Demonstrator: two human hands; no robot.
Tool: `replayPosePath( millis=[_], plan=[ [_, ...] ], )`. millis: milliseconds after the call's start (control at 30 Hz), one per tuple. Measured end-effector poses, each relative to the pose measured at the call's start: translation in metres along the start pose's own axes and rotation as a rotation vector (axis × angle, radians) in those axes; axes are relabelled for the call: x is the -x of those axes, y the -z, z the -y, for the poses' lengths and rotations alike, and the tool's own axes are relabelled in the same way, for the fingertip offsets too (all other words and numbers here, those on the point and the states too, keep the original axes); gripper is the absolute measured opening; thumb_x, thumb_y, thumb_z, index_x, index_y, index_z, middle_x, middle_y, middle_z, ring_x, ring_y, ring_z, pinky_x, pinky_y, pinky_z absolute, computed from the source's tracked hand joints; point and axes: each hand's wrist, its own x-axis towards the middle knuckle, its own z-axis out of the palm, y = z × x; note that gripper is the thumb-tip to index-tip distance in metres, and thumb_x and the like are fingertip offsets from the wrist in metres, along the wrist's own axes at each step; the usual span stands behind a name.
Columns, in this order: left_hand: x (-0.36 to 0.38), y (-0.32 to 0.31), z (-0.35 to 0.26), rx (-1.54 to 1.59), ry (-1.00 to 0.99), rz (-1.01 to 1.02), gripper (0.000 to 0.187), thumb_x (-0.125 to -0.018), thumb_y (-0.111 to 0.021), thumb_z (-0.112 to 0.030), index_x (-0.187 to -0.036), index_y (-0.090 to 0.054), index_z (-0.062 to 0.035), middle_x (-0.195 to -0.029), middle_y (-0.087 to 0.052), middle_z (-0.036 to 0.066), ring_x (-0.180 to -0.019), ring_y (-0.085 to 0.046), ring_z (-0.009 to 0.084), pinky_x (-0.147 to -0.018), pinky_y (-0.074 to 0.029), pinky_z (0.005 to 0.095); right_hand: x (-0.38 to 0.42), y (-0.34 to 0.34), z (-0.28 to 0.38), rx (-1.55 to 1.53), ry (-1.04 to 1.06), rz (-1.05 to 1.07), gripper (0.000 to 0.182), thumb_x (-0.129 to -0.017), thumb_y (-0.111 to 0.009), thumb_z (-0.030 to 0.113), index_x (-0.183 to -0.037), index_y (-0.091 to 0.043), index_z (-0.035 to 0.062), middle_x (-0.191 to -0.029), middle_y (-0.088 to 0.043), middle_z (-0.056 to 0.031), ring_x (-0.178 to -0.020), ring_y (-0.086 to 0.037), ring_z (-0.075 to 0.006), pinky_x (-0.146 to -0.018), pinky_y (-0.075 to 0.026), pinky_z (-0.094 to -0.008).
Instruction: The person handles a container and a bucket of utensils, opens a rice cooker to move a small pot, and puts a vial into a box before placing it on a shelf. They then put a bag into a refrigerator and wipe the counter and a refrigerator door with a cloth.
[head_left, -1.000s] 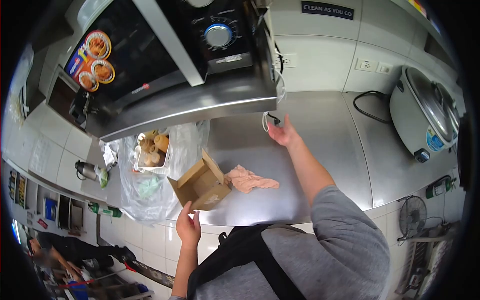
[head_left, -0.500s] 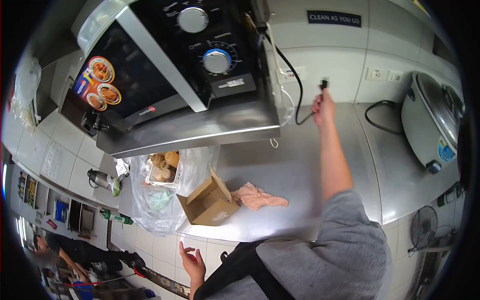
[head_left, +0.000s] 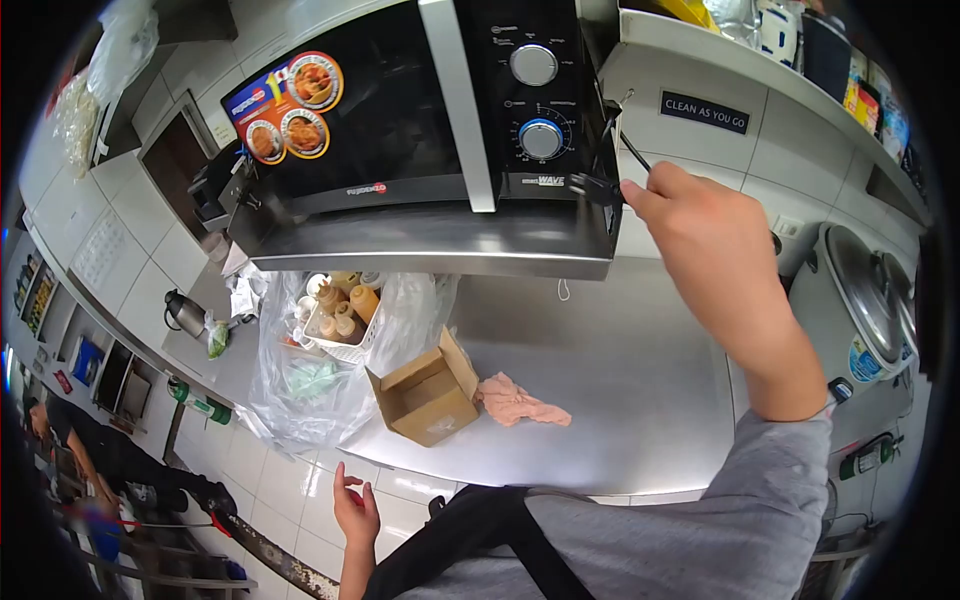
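My right hand (head_left: 705, 220) is raised beside the microwave's right edge, its fingers closed on a black power plug (head_left: 592, 188). The prongs point left, across the lower front of the microwave (head_left: 390, 130), and a black cord runs up behind the hand. The microwave stands on a steel shelf (head_left: 430, 240) above the counter. Low at the left, my left hand (head_left: 356, 512) hangs in front of the counter, holding nothing, with its fingers apart. Closest to it on the counter are an open cardboard box (head_left: 430, 405) and a crumpled pink cloth (head_left: 522, 402).
A plastic bag (head_left: 290, 425) surrounds a white basket (head_left: 352, 353) of squeeze bottles. At the right stands a large rice cooker (head_left: 845, 300), below a wall shelf (head_left: 740, 75) with packages. Another person (head_left: 110, 455) is at the far left.
My right hand has brought the plug from beside the wall sockets up and left to the microwave's front. The view has shifted, and my left hand appears slightly lower and further left.
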Motion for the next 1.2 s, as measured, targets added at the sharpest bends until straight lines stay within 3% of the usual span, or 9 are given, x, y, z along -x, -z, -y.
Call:
replayPosePath(
  millis=[167, 467, 567, 633, 700, 800, 867, 1033, 1200],
  plan=[
    [0.002, 0.006, 0.024, 0.037, -0.016, 0.031, 0.062, -0.081, -0.066, -0.001, -0.138, -0.041, -0.0057, -0.093, -0.058, 0.006, -0.054, -0.044, 0.0129, -0.052, -0.04, 0.027, -0.052, -0.012, 0.063, 0.41, 0.04, 0.445, 0.021, -0.069, -0.073, 0.01, -0.089, -0.071, 0.0037, -0.096, -0.058, -0.0102, -0.081, -0.065, -0.0199, -0.061, -0.053, -0.0282],
    [0.022, 0.039, 0.077, 0.112, 0.032, 0.025, 0.059, -0.081, -0.065, -0.002, -0.136, -0.044, -0.0056, -0.092, -0.056, 0.006, -0.056, -0.042, 0.0136, -0.054, -0.04, 0.0268, -0.066, -0.089, 0.064, 0.3, -0.103, 0.27, 0.013, -0.078, -0.063, 0.007, -0.087, -0.072, 0.0035, -0.095, -0.063, -0.0131, -0.091, -0.066, -0.0267, -0.076, -0.052, -0.0357],
    [0.029, 0.057, 0.094, 0.168, 0.093, -0.008, 0.057, -0.082, -0.064, -0.001, -0.136, -0.045, -0.0055, -0.091, -0.055, 0.004, -0.057, -0.04, 0.0121, -0.056, -0.039, 0.0251, -0.051, -0.088, 0.081, 0.422, -0.118, 0.361, 0.02, -0.083, -0.058, 0.01, -0.098, -0.07, 0.0039, -0.098, -0.067, -0.0181, -0.104, -0.063, -0.0339, -0.091, -0.044, -0.0448],
    [0.034, 0.067, 0.104, 0.207, 0.145, -0.02, 0.057, -0.082, -0.063, -0.001, -0.136, -0.045, -0.0059, -0.091, -0.055, 0.004, -0.058, -0.039, 0.0111, -0.056, -0.038, 0.0245, -0.038, -0.088, 0.092, 0.388, -0.199, 0.189, 0.028, -0.085, -0.054, 0.011, -0.109, -0.066, 0.0034, -0.098, -0.069, -0.02, -0.115, -0.057, -0.0377, -0.1, -0.034, -0.05],
    [0.04, 0.078, 0.114, 0.281, 0.24, -0.061, 0.056, -0.083, -0.062, 0.0, -0.136, -0.045, -0.0069, -0.09, -0.054, 0.002, -0.059, -0.038, 0.009, -0.056, -0.037, 0.0234, -0.024, -0.083, 0.1, 0.322, -0.202, 0.217, 0.033, -0.088, -0.05, 0.01, -0.118, -0.061, 0.0036, -0.111, -0.066, -0.0183, -0.123, -0.051, -0.0349, -0.103, -0.032, -0.0509],
    [0.057, 0.094, 0.134, 0.298, 0.336, -0.059, 0.055, -0.084, -0.061, 0.0, -0.136, -0.044, -0.0075, -0.089, -0.054, 0.001, -0.059, -0.038, 0.0082, -0.057, -0.037, 0.0226, -0.005, -0.083, 0.121, 0.32, -0.173, -0.05, 0.04, -0.089, -0.049, 0.009, -0.128, -0.054, 0.0064, -0.133, -0.053, -0.0143, -0.134, -0.039, -0.0315, -0.107, -0.027, -0.0537],
    [0.074, 0.107, 0.153, 0.286, 0.352, -0.041, 0.055, -0.084, -0.061, 0.001, -0.136, -0.044, -0.0077, -0.089, -0.054, 0.002, -0.059, -0.039, 0.0076, -0.057, -0.038, 0.0226, 0.006, -0.087, 0.138, 0.24, -0.294, -0.002, 0.049, -0.088, -0.052, 0.009, -0.136, -0.045, 0.0121, -0.148, -0.036, -0.0094, -0.14, -0.029, -0.0302, -0.109, -0.024, -0.0559],
    [0.129, 0.177, 0.192, 0.158, 0.463, -0.167, 0.052, -0.088, -0.057, 0.001, -0.137, -0.044, -0.0085, -0.089, -0.054, 0.002, -0.062, -0.041, 0.0079, -0.059, -0.039, 0.0226, 0.03, -0.095, 0.208, -0.132, -0.238, -0.239, 0.058, -0.086, -0.059, 0.008, -0.14, -0.04, 0.0165, -0.151, -0.03, -0.0083, -0.14, -0.028, -0.0334, -0.109, -0.025, -0.0568],
    [0.273, 0.316, 0.243, 0.008, 0.789, -0.726, 0.041, -0.096, -0.05, -0.012, -0.136, -0.045, -0.0143, -0.09, -0.052, 0.001, -0.069, -0.049, 0.0081, -0.056, -0.043, 0.0234, 0.1, -0.142, 0.329, -0.749, -0.089, -0.045, 0.063, -0.087, -0.061, 0.013, -0.144, -0.034, 0.0117, -0.151, -0.025, -0.0199, -0.138, -0.029, -0.0377, -0.109, -0.027, -0.0524]
  ],
)
